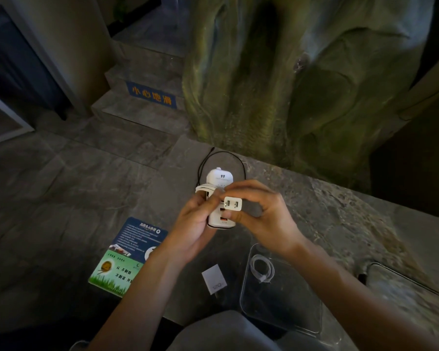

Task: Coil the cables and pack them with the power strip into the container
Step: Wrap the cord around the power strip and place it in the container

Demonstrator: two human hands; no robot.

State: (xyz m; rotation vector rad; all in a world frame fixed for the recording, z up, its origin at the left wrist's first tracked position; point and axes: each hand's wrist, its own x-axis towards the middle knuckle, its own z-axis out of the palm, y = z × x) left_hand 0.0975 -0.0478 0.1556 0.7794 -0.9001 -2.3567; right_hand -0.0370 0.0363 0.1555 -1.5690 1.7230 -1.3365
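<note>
My left hand (195,224) grips a small white power strip (219,179) with its white cord wrapped around the body. Fingers of my right hand (261,214) pinch the strip's white two-pin plug (233,204) against the front of the strip. Behind the strip a black cable (223,154) lies in a loose loop on the stone ledge. A clear plastic container (281,315) sits at the lower right with a coiled white cable (262,271) inside it. A white charger block (214,279) lies on the ledge left of the container.
A printed card (129,252) lies on the ledge's left edge, with the floor below it. A sculpted rock wall (289,84) rises behind the ledge. Stone steps with a blue caution sign (151,96) climb at the back left. A second clear lid or tray (403,290) lies at the far right.
</note>
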